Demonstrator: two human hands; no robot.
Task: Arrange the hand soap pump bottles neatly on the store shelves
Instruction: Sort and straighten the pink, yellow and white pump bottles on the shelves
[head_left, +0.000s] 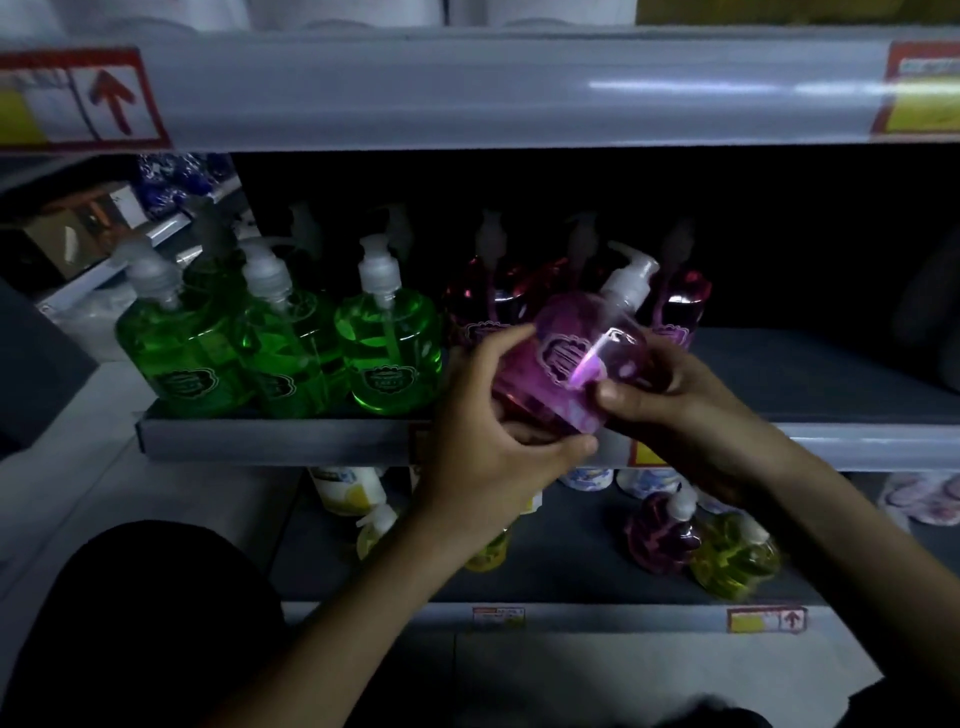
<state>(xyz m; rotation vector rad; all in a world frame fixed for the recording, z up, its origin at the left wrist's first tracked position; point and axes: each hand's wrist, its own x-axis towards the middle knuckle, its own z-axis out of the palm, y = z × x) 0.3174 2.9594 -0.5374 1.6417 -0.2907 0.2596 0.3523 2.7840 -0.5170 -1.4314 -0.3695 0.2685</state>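
Dim store shelving, middle shelf (831, 379): green bottles (387, 338) at centre left, dark pink bottles (488, 296) behind centre. Pink pump bottle (566, 358), tilted, is gripped by left hand (498, 436) and right hand (670, 400) at frame centre. It is best set upright, label forward, beside the pink row.

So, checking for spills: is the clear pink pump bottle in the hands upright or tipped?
Tipped. The clear pink pump bottle leans, its white pump pointing up-right.
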